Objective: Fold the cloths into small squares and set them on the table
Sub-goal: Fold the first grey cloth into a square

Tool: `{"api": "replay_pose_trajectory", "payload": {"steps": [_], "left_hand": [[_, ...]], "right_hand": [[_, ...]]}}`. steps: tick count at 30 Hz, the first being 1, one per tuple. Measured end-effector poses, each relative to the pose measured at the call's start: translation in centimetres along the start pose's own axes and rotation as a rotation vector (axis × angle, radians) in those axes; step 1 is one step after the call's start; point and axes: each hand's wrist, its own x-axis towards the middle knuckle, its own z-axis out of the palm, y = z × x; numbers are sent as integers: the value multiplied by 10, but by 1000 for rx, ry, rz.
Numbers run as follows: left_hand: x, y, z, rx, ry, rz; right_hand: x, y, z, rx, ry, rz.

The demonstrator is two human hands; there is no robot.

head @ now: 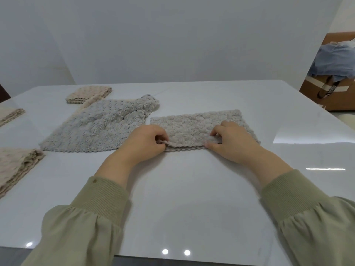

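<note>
A beige fluffy cloth, folded into a long strip, lies on the white table in front of me. My left hand pinches its near edge toward the left end. My right hand pinches the same near edge further right, fingers curled on the fabric. To the left lies a grey-blue cloth, spread out and unfolded. A folded beige square sits beyond it at the back left.
Two more folded beige cloths lie at the table's left edge, one near and one further back. A brown cardboard box with clothes in it stands off the table's far right corner.
</note>
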Motion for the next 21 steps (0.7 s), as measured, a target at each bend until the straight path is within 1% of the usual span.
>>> {"api": "replay_pose_trajectory", "payload": {"steps": [3,5,7,10,13,15,18,21], "left_hand": [[2,8,6,-51,12,46],[5,15,11,-54,23,94],[8,19,16,-34,40,142],[11,22,22,-35,51,180],[12,19,26,-21,17,197],[12,17,26,-49,-9,159],[13,15,26,-89,-28,125],[13,15,26,-132,-38,104]], "right_hand": [[-1,0,1,63,40,-24],[2,-4,2,64,89,-86],[7,-10,4,21,110,-153],[10,-15,5,-106,147,-226],[10,-14,4,-180,161,-251],[8,-11,-2,-228,127,-196],[5,-3,-13,-333,51,-10],[3,6,-18,-411,77,179]]}}
